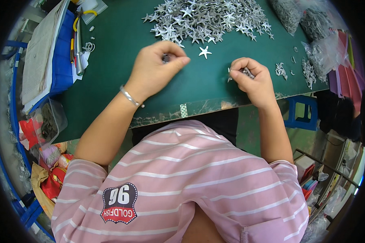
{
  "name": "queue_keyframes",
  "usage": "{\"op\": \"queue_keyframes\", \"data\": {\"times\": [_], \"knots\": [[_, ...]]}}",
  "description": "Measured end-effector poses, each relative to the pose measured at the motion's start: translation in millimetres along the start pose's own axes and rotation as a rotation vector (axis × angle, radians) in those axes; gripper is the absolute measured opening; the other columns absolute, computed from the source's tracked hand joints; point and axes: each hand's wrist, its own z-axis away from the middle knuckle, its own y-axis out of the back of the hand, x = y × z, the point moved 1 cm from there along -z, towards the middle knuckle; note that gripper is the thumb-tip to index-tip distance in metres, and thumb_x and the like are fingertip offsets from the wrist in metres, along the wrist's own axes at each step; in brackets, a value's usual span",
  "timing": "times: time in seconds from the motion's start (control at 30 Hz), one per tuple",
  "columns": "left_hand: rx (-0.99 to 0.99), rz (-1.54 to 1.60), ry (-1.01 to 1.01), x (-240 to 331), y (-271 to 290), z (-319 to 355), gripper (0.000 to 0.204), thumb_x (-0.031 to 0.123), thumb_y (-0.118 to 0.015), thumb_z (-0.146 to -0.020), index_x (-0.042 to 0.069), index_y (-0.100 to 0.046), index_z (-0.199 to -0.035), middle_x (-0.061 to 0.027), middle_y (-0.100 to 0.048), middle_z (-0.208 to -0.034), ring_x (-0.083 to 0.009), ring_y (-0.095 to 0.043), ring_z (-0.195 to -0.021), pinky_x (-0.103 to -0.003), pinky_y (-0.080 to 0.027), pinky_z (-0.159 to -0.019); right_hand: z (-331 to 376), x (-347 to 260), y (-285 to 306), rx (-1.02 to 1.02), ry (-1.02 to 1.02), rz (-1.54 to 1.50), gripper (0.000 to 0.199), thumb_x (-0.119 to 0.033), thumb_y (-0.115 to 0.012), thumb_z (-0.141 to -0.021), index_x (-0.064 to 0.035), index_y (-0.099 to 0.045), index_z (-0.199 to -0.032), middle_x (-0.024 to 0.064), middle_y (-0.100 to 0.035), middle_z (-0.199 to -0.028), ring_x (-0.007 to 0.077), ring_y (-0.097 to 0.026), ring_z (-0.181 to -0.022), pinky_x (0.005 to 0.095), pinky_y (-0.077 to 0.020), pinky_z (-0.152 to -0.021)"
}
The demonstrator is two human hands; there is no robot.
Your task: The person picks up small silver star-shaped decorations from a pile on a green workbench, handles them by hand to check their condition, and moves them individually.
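Observation:
My left hand (153, 72), with a silver bangle on its wrist, hovers over the green table with its fingers curled inward. Something small and grey shows between its thumb and fingers, too hidden to name. To the right, my right hand (254, 83) is closed around several small silver metal pieces (246, 73); one pale piece sticks out by the thumb tip. A single silver starfish piece (205, 52) lies apart on the table between and beyond my hands. Past it spreads a large heap of silver starfish pieces (211, 22).
Small silver pieces (280, 71) and another little pile (309, 75) lie right of my right hand. Clear bags of metal parts (316, 24) stand at the far right. A blue file holder (63, 60) and yellow-handled scissors (77, 24) are at left. The table's worn edge (202, 108) runs before me.

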Motion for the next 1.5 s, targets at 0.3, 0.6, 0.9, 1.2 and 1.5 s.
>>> {"op": "queue_keyframes", "data": {"times": [0.3, 0.6, 0.9, 1.2, 1.5], "knots": [[-0.002, -0.545, -0.306, 0.7, -51.1, -43.0, 0.019, 0.014, -0.073, -0.075, 0.001, -0.063, -0.085, -0.014, -0.06, -0.081, -0.0303, -0.06, -0.073, -0.038, -0.05, -0.066, -17.1, -5.3, 0.5, 0.059, -0.148, -1.338, 0.009, -0.001, -0.058, -0.086, -0.0021, -0.06, -0.095, 0.0077, -0.059, -0.086, 0.0081, -0.049, -0.064, 0.0189, -0.0337, -0.043], [-0.21, -0.403, -0.037, 13.1, -35.4, -25.6, 0.02, 0.012, -0.079, -0.067, 0.001, -0.065, -0.077, -0.0114, -0.061, -0.082, -0.0259, -0.059, -0.078, -0.035, -0.049, -0.07, -74.5, -9.3, -10.6, 0.22, 0.144, 0.645, 0.028, -0.02, -0.073, -0.076, 0.0018, -0.069, -0.092, 0.0207, -0.066, -0.085, 0.0327, -0.065, -0.077, 0.039, -0.0519, -0.072], [-0.125, -0.063, -0.024, 7.7, -28.4, -8.5, 0.016, 0.007, -0.068, -0.078, 0.0, -0.066, -0.092, -0.0063, -0.064, -0.078, -0.0165, -0.059, -0.068, -0.029, -0.048, -0.062, -49.2, -7.5, -10.5, 0.19, 0.413, 0.804, 0.017, -0.01, -0.072, -0.075, -0.0014, -0.067, -0.088, 0.0164, -0.063, -0.08, 0.0312, -0.063, -0.072, 0.0377, -0.0512, -0.065], [-0.172, 1.549, 0.489, -1.4, -9.7, -22.7, 0.011, 0.016, -0.051, -0.094, 0.005, -0.055, -0.095, -0.0048, -0.053, -0.081, -0.0116, -0.046, -0.058, -0.022, -0.035, -0.046, -69.0, -18.2, 18.7, -0.066, 0.091, 0.602, 0.015, -0.015, -0.061, -0.081, -0.002, -0.067, -0.086, 0.0167, -0.068, -0.081, 0.031, -0.066, -0.077, 0.0387, -0.0523, -0.073], [-0.126, 1.551, 0.56, -10.6, -15.0, -25.8, 0.01, 0.015, -0.053, -0.089, 0.009, -0.058, -0.093, -0.0043, -0.055, -0.076, -0.0129, -0.049, -0.056, -0.023, -0.035, -0.041, -44.8, -12.8, 0.3, -0.037, 0.199, 0.796, 0.023, -0.021, -0.072, -0.077, -0.0076, -0.062, -0.093, 0.0141, -0.06, -0.092, 0.0347, -0.06, -0.091, 0.0435, -0.0493, -0.076]]}}
